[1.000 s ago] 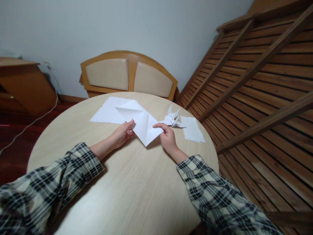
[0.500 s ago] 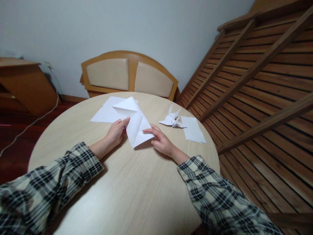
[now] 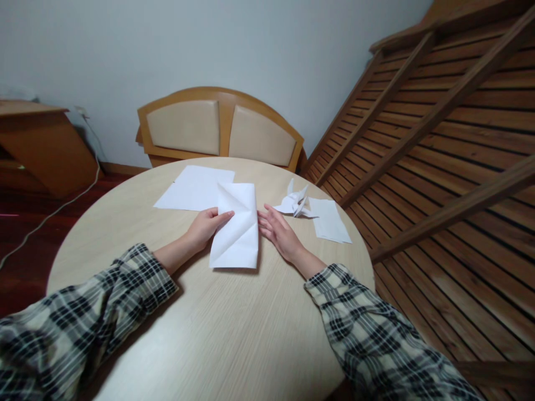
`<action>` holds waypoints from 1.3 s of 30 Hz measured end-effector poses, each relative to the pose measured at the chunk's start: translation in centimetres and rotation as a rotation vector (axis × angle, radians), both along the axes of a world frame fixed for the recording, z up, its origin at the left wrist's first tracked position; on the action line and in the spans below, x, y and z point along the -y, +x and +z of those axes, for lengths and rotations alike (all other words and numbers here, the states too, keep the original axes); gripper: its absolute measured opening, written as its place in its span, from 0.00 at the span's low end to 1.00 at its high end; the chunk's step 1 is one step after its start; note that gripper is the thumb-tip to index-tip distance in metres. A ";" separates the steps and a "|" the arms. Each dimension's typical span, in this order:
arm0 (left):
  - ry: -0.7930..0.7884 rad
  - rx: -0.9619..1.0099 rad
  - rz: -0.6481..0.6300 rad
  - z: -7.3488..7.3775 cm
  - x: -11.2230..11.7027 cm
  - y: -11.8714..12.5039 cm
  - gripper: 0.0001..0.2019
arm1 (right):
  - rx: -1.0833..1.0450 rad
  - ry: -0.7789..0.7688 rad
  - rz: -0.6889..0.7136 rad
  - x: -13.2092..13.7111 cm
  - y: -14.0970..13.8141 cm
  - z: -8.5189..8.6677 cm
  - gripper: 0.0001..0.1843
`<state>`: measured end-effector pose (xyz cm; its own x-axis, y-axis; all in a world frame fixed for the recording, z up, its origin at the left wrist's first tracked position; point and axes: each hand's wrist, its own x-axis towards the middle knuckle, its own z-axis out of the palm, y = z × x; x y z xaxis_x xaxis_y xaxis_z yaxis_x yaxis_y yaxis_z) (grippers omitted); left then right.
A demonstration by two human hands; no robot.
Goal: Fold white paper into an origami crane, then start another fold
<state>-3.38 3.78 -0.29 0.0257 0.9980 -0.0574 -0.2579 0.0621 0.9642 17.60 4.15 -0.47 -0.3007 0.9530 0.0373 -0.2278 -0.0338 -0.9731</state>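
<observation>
A creased white paper sheet (image 3: pixel 236 228) lies squared up in front of me on the round wooden table (image 3: pixel 217 328). My left hand (image 3: pixel 205 227) rests at the sheet's left edge, its fingers laid on the paper with the thumb beneath the edge. At the sheet's right edge my right hand (image 3: pixel 279 231) is open, fingers stretched out and touching the paper. Both arms wear plaid sleeves.
More white sheets (image 3: pixel 190 189) lie behind the creased one. A folded paper figure (image 3: pixel 295 201) and a further sheet (image 3: pixel 331 221) sit at the right. A wooden chair (image 3: pixel 219 129) stands across the table. Slatted wooden boards (image 3: pixel 438 145) lean at the right.
The sheet was held as a diamond between both hands; it has been turned and laid down square to me. My right hand let go of the corner and opened flat.
</observation>
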 end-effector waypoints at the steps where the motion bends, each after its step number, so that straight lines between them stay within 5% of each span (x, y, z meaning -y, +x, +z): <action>1: -0.001 -0.040 -0.036 0.0 0.2 0.1 0.12 | -0.016 -0.026 -0.003 0.1 0.0 0.1 0.36; 8: 0.075 -0.248 -0.199 0.2 1.0 0.5 0.13 | -0.071 0.005 0.088 0.6 -0.5 0.8 0.28; 17: 0.170 -0.350 -0.303 0.1 1.2 0.6 0.09 | -0.011 0.042 -0.007 0.5 -0.7 0.4 0.30; 26: 0.107 -0.373 -0.343 -0.1 1.0 0.4 0.12 | -0.047 0.064 -0.063 0.6 -0.8 0.4 0.39; 34: 0.179 -0.239 -0.167 0.1 0.6 0.4 0.14 | 0.045 0.048 0.064 0.9 -0.6 0.3 0.42; 39: 0.119 -0.147 -0.188 0.5 0.8 0.6 0.13 | 0.076 0.057 0.094 1.1 -0.6 0.2 0.42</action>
<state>-2.81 2.93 0.24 0.2114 0.9765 0.0431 -0.1087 -0.0203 0.9939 17.03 3.09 -0.30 -0.3923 0.9175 0.0647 -0.1517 0.0048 -0.9884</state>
